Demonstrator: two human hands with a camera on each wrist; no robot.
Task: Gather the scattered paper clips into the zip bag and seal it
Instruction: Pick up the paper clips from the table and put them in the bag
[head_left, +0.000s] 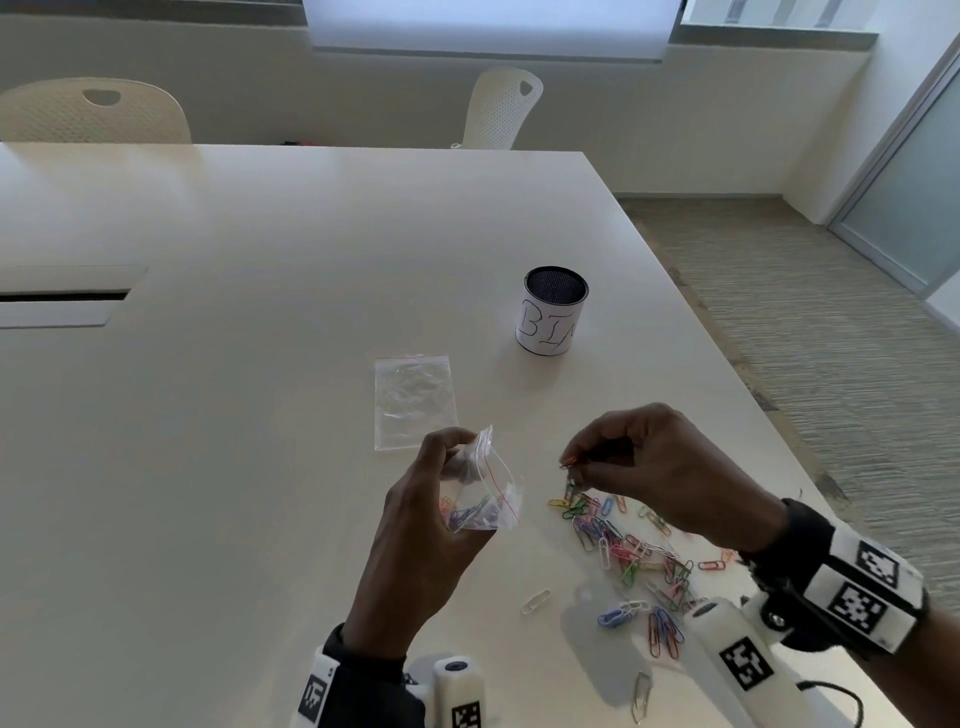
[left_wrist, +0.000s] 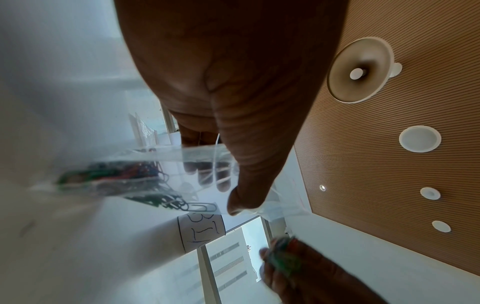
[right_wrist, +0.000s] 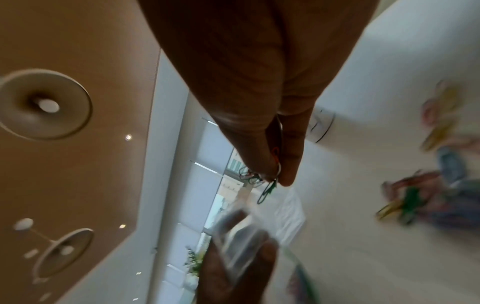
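Note:
My left hand (head_left: 441, 483) holds a small clear zip bag (head_left: 480, 488) with a red seal line above the table, thumb (left_wrist: 249, 185) pressing its film. Several coloured paper clips (left_wrist: 124, 174) lie bunched in the bag's bottom. My right hand (head_left: 623, 462) pinches a few clips (head_left: 570, 470) between thumb and fingers, a green one (right_wrist: 267, 190) dangling, just right of the bag's mouth. A scatter of coloured paper clips (head_left: 628, 551) lies on the white table (head_left: 234, 415) under and right of that hand.
A second, empty zip bag (head_left: 413, 400) lies flat behind the hands. A black mesh cup (head_left: 553, 312) with a white handwritten label stands farther back right. A lone white clip (head_left: 535, 601) and a silver clip (head_left: 641, 696) lie near the front edge. The table's right edge runs close by.

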